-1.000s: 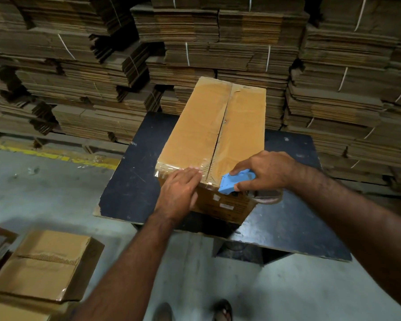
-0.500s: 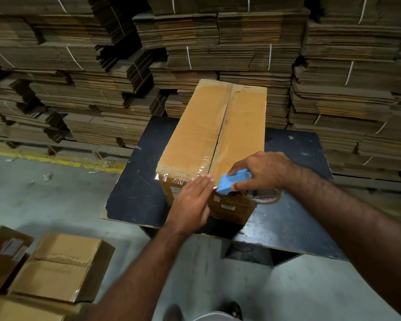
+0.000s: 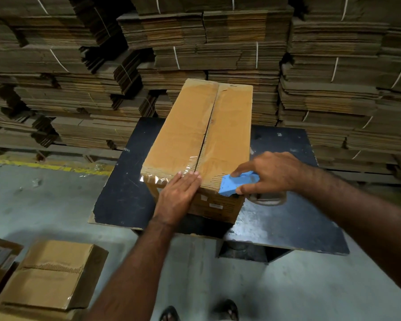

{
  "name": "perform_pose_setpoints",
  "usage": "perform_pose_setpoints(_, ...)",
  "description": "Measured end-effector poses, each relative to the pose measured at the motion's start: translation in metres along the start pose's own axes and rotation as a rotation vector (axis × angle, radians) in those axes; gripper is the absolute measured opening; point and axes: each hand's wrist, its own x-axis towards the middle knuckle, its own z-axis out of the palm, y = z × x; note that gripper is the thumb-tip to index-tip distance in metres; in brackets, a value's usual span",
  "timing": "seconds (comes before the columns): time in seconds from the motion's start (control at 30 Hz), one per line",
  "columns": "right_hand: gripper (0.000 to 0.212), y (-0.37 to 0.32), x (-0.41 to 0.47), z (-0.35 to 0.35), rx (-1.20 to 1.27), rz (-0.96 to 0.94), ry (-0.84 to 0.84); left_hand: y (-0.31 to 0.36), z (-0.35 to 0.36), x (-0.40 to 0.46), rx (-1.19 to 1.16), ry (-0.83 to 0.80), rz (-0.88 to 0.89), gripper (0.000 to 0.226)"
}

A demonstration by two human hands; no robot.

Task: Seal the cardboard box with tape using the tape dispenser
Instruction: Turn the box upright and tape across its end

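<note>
Sliding rightward along the near top edge of the box (image 3: 202, 135), the left hand (image 3: 180, 196) now lies flat, fingers straight and together, smoothing the tape (image 3: 169, 173) toward the centre seam — the right hand (image 3: 270, 173) grips the blue tape dispenser (image 3: 235, 184) at the near-right corner. The cross strip looks nearly laid. The box sits on a black table (image 3: 125, 193) — bundled cardboard stacks (image 3: 218, 42) behind

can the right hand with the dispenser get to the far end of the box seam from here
Probably yes. The right hand grips the blue tape dispenser at the near right corner of the cardboard box, and nothing lies on the seam. The left hand lies flat at the near edge only.
</note>
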Motion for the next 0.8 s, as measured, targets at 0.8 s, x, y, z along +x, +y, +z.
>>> perform_pose_setpoints(0.8, 0.062, -0.023, 0.013, 0.017, 0.029, 0.039, 0.089, 0.002, -0.003, 0.006, -0.121, 0.022, -0.035, 0.05)
